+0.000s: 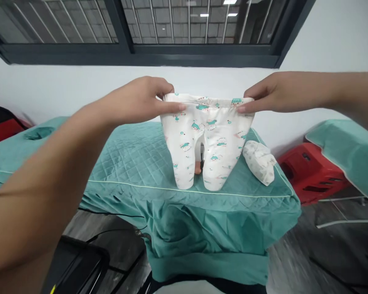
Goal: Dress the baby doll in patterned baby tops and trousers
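Observation:
White baby pants (190, 139) with a teal and pink print hang upright by their waistband, stretched between my two hands. At the left end of the waistband, my left hand (144, 100) pinches the cloth between thumb and fingers. My right hand (270, 94) grips the other end in the same way. Behind the pants, a small skin-coloured piece (198, 167) shows through the gap between the legs; the rest of it is hidden. A bundled white printed cloth (260, 161) lies on the bed to the right of the pants.
A teal quilted cover (125, 159) drapes the bed before me. Red plastic stools (313, 171) stand at the right, near another teal-covered surface (349, 143). A black chair (79, 261) is at lower left. A dark-framed window (202, 50) is set in the wall behind.

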Demonstrator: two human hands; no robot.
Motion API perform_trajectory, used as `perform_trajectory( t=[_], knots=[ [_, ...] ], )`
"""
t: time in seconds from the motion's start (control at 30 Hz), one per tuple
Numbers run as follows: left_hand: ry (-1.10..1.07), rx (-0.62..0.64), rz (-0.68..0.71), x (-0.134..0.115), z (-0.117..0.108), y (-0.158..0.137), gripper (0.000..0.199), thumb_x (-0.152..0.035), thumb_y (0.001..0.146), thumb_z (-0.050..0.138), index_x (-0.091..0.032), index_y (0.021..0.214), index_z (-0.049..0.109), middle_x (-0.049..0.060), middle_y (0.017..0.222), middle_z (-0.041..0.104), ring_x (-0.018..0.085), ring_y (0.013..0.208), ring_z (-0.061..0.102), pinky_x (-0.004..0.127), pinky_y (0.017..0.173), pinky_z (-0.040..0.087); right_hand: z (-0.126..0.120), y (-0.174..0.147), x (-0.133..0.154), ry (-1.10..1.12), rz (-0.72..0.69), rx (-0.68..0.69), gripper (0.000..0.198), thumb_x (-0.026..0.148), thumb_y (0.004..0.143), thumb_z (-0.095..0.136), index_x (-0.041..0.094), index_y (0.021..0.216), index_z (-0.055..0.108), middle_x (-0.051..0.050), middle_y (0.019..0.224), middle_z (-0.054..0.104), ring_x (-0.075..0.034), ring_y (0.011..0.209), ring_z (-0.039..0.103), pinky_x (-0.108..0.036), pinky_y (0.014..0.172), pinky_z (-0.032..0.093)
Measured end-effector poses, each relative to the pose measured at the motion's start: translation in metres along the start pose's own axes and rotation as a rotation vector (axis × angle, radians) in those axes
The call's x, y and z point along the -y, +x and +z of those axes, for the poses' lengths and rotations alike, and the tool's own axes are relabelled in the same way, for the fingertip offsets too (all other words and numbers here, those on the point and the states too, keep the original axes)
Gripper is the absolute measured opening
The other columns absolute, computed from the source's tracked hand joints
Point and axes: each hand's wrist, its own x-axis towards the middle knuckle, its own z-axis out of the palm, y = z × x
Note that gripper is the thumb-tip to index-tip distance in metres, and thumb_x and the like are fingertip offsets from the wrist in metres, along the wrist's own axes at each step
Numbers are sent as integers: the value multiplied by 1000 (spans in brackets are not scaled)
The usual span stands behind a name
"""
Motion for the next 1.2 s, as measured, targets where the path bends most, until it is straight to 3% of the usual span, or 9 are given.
perform_trajectory(
  t=[0.13, 0.3, 0.4, 0.5, 0.67, 0.77, 0.87, 1.0, 1.2],
  knots=[
    [-42, 158, 41, 28, 11, 3, 35, -21, 103, 37, -9, 74, 53, -2, 71, 45, 19, 98, 64, 53, 94, 48, 32, 6, -6, 140, -168, 176, 32, 49, 91, 68, 19, 81, 74, -5, 89, 71, -23, 92, 67, -51, 95, 54],
    [-75, -1, 303, 49, 34, 0, 24, -29, 84, 75, -20, 72, 56, -1, 71, 54, 20, 90, 65, 37, 85, 55, 95, 23, 9, 568, -350, 207, 26, 44, 94, 64, 25, 111, 68, -4, 123, 66, -27, 123, 59, -50, 106, 50],
    [-162, 34, 460, 50, 41, -10, 5, -28, 92, 64, -24, 94, 63, -2, 94, 63, 16, 100, 67, 32, 88, 55, 119, 36, 19, 555, -459, 158, 43, 45, 94, 62, 33, 135, 55, 0, 142, 55, -28, 141, 43, -47, 112, 45],
    [-303, -34, 522, 62, 39, -21, 10, -22, 95, 57, -23, 105, 60, -2, 99, 64, 14, 97, 67, 30, 85, 55, 136, 49, 22, 349, -584, 40, 63, 50, 93, 60, 39, 151, 37, 5, 158, 34, -29, 152, 22, -49, 118, 36],
    [-327, -313, 160, 146, 27, -56, 21, -40, 91, 64, -22, 83, 57, -1, 77, 58, 11, 71, 59, 22, 65, 50, 207, 45, -17, 91, -652, 180, 58, 49, 95, 56, 35, 150, 43, -2, 158, 38, -32, 150, 28, -55, 123, 29],
    [-244, -222, -201, 217, 29, -96, 23, -43, 89, 63, -21, 87, 59, -1, 78, 59, 11, 70, 58, 23, 65, 49, 268, 26, -62, 38, -600, 352, 57, 45, 96, 53, 33, 151, 42, -5, 158, 39, -32, 145, 38, -58, 118, 38],
    [-97, -137, -433, 270, 34, -132, 26, -43, 85, 66, -20, 98, 60, 1, 88, 63, 14, 78, 61, 27, 73, 51, 306, 9, -97, 17, -550, 405, 60, 49, 92, 56, 46, 149, 42, 6, 160, 38, -32, 144, 42, -59, 114, 44],
    [157, -140, -345, 297, 34, -143, 28, -41, 90, 59, -21, 109, 60, 7, 116, 62, 21, 108, 60, 35, 94, 50, 304, 6, -110, 46, -533, 354, 53, 50, 89, 60, 51, 141, 52, 9, 151, 49, -35, 140, 47, -58, 113, 47],
    [329, -161, -139, 285, 55, -111, 28, -30, 87, 62, -23, 113, 60, 10, 133, 57, 26, 132, 48, 46, 119, 33, 275, 56, -140, 66, -392, 48, 47, 49, 94, 53, 36, 140, 54, -6, 154, 45, -36, 143, 41, -60, 119, 34]
  ],
)
